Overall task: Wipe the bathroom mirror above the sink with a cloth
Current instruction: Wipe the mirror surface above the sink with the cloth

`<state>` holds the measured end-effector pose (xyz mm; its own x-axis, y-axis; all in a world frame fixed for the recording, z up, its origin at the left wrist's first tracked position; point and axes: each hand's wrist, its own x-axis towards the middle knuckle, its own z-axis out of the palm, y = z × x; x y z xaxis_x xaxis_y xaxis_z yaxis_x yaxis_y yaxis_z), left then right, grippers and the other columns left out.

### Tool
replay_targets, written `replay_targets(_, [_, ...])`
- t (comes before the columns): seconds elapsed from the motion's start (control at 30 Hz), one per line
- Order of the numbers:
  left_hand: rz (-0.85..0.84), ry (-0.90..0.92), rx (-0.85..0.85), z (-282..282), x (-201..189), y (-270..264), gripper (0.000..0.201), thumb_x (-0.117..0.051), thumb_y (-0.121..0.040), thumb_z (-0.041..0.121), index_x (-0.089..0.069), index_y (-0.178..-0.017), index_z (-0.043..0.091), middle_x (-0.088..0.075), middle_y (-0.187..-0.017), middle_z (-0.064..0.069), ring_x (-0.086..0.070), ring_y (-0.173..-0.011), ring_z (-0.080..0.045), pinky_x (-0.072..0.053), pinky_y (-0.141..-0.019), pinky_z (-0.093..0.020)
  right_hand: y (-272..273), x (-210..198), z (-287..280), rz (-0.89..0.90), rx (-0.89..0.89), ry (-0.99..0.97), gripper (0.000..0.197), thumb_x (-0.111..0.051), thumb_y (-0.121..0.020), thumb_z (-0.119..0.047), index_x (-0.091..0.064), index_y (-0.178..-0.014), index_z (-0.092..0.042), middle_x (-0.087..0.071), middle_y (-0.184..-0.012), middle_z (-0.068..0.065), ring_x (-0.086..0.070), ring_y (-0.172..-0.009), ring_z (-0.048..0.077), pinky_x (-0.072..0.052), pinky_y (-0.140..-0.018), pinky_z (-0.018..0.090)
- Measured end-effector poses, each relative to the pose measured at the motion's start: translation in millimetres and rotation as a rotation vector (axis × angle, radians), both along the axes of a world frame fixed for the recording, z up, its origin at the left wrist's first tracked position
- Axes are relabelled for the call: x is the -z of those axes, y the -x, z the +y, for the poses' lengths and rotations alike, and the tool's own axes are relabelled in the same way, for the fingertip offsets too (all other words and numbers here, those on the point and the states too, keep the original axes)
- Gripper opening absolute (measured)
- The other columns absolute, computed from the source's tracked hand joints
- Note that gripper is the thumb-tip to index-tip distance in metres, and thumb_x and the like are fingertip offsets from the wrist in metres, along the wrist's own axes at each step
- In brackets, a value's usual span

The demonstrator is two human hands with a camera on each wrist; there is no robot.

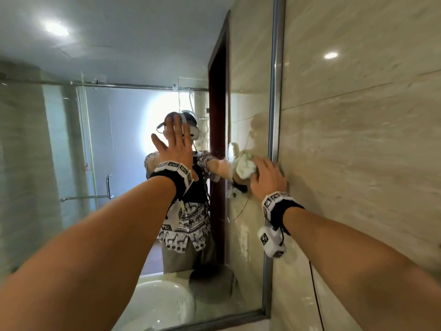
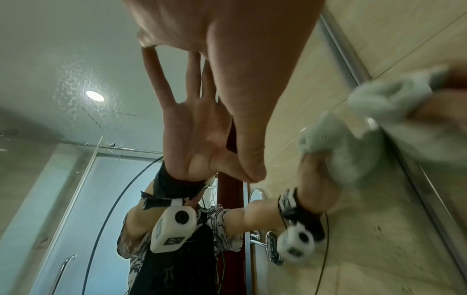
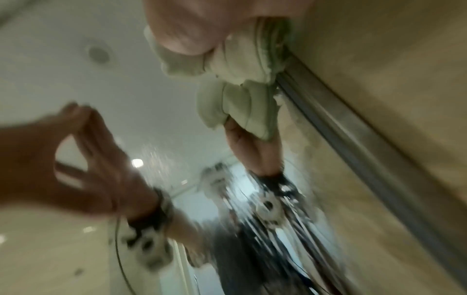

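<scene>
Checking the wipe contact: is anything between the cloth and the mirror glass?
Nothing visible. The right hand presses the crumpled pale green cloth straight onto the metal-framed wall mirror near its right edge; the left hand lies flat on the glass, apart.

Your left hand (image 1: 175, 146) lies flat, fingers spread, on the mirror (image 1: 114, 139) while your right hand (image 1: 268, 179) presses the bunched cloth (image 1: 245, 167) beside its metal frame (image 1: 275, 91).

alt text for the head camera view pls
The right hand presses a pale cloth against the mirror beside its metal frame, while the left hand rests flat on the glass, fingers spread.
</scene>
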<state>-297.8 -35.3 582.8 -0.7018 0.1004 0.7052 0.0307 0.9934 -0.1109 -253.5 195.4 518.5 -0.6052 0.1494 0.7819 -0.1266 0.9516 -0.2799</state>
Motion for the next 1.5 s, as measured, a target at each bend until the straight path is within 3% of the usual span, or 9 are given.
replay_targets(0.13, [0.004,-0.009,0.024,-3,1,2,0.151,-0.083,-0.056,0.064,0.016,-0.154,0.006,0.025,-0.159,-0.019,0.018,-0.148,-0.039,-0.007,-0.112,-0.072,9,-68,-7,0.311,-0.041,0.131,0.041,-0.039,-0.091,-0.032,-0.047,-0.13,-0.024,-0.046,-0.135,0.002,-0.041,-0.123,0.025,-0.043,-0.101,0.043])
replay_targets(0.3, [-0.003,0.003,0.049,-3,0,4,0.162,-0.084,-0.045,0.07,0.02,-0.153,0.006,0.028,-0.158,-0.019,0.021,-0.147,-0.039,-0.007,-0.112,-0.072,33,-126,-27,0.398,-0.065,0.155,0.05,-0.048,-0.088,-0.014,-0.047,-0.137,-0.021,-0.046,-0.134,0.006,-0.04,-0.121,0.03,-0.039,-0.1,0.043])
replay_targets(0.43, [-0.005,0.001,0.06,-6,4,7,0.162,-0.084,-0.045,0.069,0.02,-0.153,0.006,0.028,-0.158,-0.018,0.022,-0.147,-0.038,-0.005,-0.112,-0.071,50,-73,-57,0.368,-0.063,0.127,0.055,-0.04,-0.085,-0.023,-0.042,-0.139,-0.03,-0.044,-0.137,0.002,-0.036,-0.127,0.029,-0.033,-0.105,0.048])
replay_targets(0.67, [0.025,0.018,0.063,-11,5,9,0.155,-0.079,-0.052,0.072,0.02,-0.153,0.007,0.027,-0.159,-0.017,0.021,-0.148,-0.037,-0.004,-0.113,-0.07,51,28,-50,0.342,-0.086,-0.157,0.052,-0.034,-0.078,-0.03,-0.061,-0.122,-0.023,-0.054,-0.131,0.006,-0.036,-0.116,0.029,-0.037,-0.097,0.05])
replay_targets(0.83, [0.084,-0.094,0.056,-16,40,1,0.13,-0.072,-0.067,0.064,0.003,-0.155,0.006,0.012,-0.163,-0.015,0.009,-0.151,-0.035,-0.012,-0.114,-0.068,30,60,-28,0.036,-0.068,-0.362,0.05,-0.065,-0.073,-0.023,-0.054,-0.122,-0.027,-0.048,-0.135,-0.001,-0.04,-0.118,0.029,-0.042,-0.095,0.049])
replay_targets(0.97, [0.048,-0.128,0.07,-19,69,-4,0.133,-0.075,-0.061,0.059,0.004,-0.155,0.008,0.009,-0.163,-0.015,0.005,-0.151,-0.035,-0.016,-0.111,-0.07,14,35,-24,-0.053,-0.141,-0.33,0.042,-0.059,-0.081,-0.021,-0.053,-0.122,-0.029,-0.049,-0.131,-0.005,-0.042,-0.118,0.023,-0.045,-0.096,0.048])
replay_targets(1.27, [-0.01,-0.127,0.077,-21,81,6,0.153,-0.081,-0.049,0.067,0.011,-0.155,0.007,0.02,-0.162,-0.014,0.016,-0.15,-0.035,-0.012,-0.109,-0.074,36,-106,-79,0.298,-0.165,-0.034,0.05,-0.049,-0.093,-0.021,-0.04,-0.141,-0.029,-0.041,-0.138,-0.001,-0.038,-0.12,0.021,-0.05,-0.09,0.036])
replay_targets(1.37, [0.009,-0.126,0.084,-22,81,9,0.152,-0.08,-0.049,0.068,0.01,-0.155,0.007,0.019,-0.162,-0.013,0.016,-0.15,-0.034,-0.014,-0.109,-0.073,47,-98,-108,0.308,-0.135,-0.038,0.057,-0.052,-0.088,-0.018,-0.039,-0.143,-0.03,-0.039,-0.144,-0.001,-0.035,-0.127,0.026,-0.041,-0.101,0.046])
replay_targets(1.5, [0.012,-0.12,0.078,-23,83,8,0.149,-0.077,-0.052,0.07,0.011,-0.155,0.008,0.02,-0.162,-0.013,0.016,-0.15,-0.033,-0.014,-0.11,-0.071,51,-27,-117,0.246,-0.149,-0.225,0.057,-0.057,-0.088,-0.023,-0.041,-0.143,-0.029,-0.037,-0.149,-0.006,-0.028,-0.134,0.028,-0.028,-0.108,0.049])
